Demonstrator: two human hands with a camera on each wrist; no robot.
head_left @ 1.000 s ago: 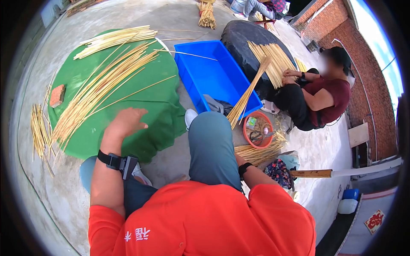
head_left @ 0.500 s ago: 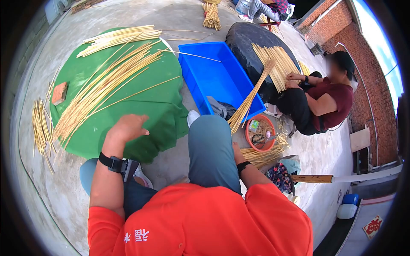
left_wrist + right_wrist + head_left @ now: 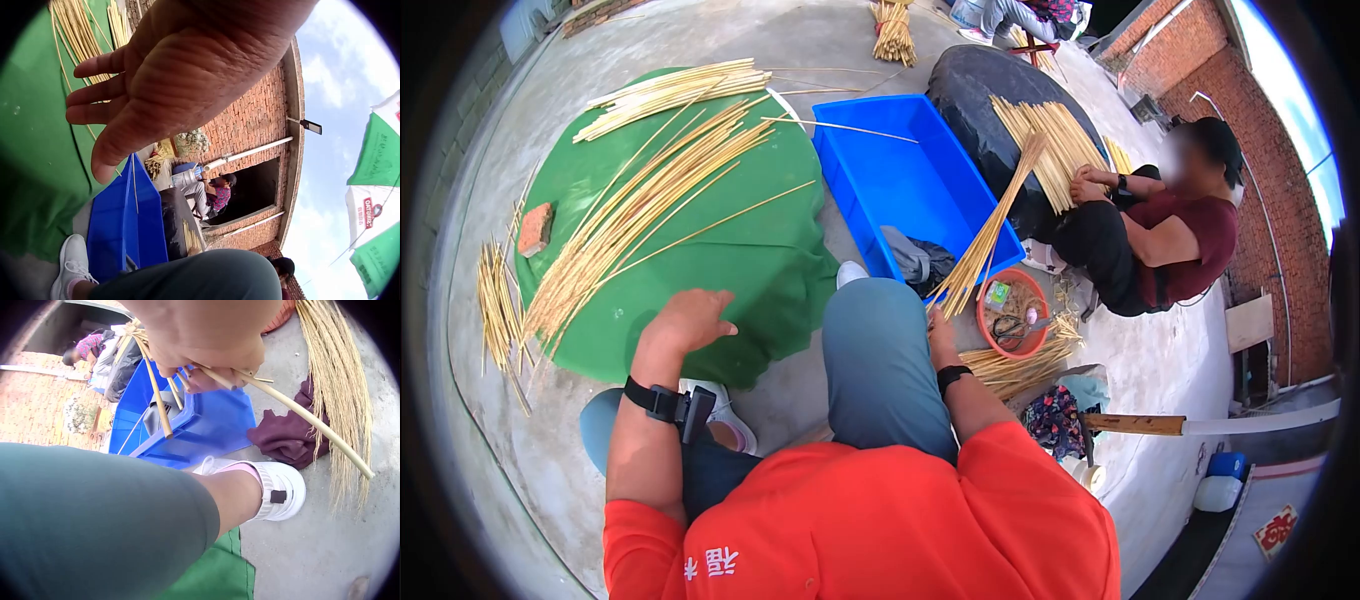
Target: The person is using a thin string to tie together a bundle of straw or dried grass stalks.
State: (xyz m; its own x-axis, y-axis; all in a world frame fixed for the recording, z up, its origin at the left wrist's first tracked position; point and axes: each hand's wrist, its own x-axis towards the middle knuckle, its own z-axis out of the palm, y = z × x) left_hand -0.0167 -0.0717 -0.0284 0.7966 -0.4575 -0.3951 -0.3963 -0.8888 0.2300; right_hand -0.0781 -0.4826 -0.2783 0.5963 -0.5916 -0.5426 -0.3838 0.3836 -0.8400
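Note:
Over the near edge of the green cloth [image 3: 770, 230], the left hand [image 3: 692, 320] is held with nothing in it; its fingers are extended in the left wrist view [image 3: 181, 81]. Beyond it, long straw-coloured stalks [image 3: 640, 190] lie fanned across the cloth. The right hand [image 3: 941, 338], beside the raised knee, grips the lower end of a bundle of stalks [image 3: 990, 230] that slants up over the blue bin's corner. In the right wrist view the fingers of this hand [image 3: 209, 344] curl round several stalks, whose cut ends [image 3: 165, 419] stick out below.
The blue bin [image 3: 900, 180] holds grey and dark cloth. An orange basin [image 3: 1012, 345] with small tools stands right of the right hand, near more stalks [image 3: 1025, 368]. A seated person [image 3: 1170, 230] handles stalks at the black-covered table [image 3: 970, 90]. A brick [image 3: 535, 230] rests on the green cloth.
The right hand has come up from beside the knee to the lower end of the slanting bundle and now grips it. The left hand has shifted slightly nearer the wearer, still extended.

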